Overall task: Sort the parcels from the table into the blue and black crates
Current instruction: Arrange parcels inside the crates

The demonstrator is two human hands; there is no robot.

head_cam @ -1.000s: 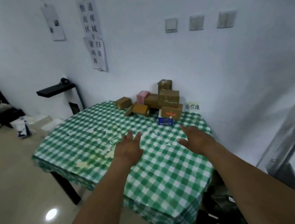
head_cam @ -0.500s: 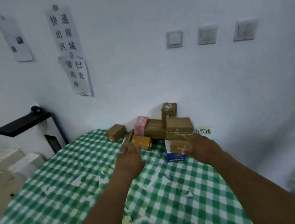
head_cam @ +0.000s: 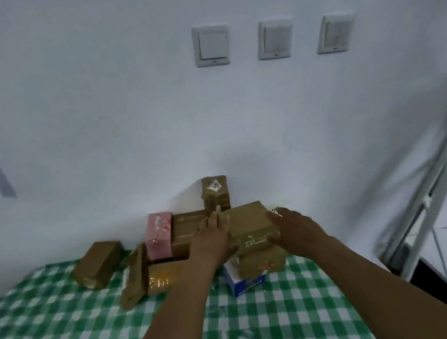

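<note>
Brown parcel (head_cam: 249,225) pressed between left hand (head_cam: 212,242) and right hand (head_cam: 296,229)

paper sign (head_cam: 274,209): mostly behind right hand (head_cam: 295,226) | blue box (head_cam: 247,283): top under brown parcel (head_cam: 262,260)

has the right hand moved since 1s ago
Yes. The right hand went forward, from over the cloth short of the blue-and-white box to the right side of the brown parcel above it.

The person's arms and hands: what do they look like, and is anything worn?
The left forearm and right forearm are bare, with no sleeve in view. The left hand and right hand wear no gloves; no watch, ring or bracelet shows.
</note>
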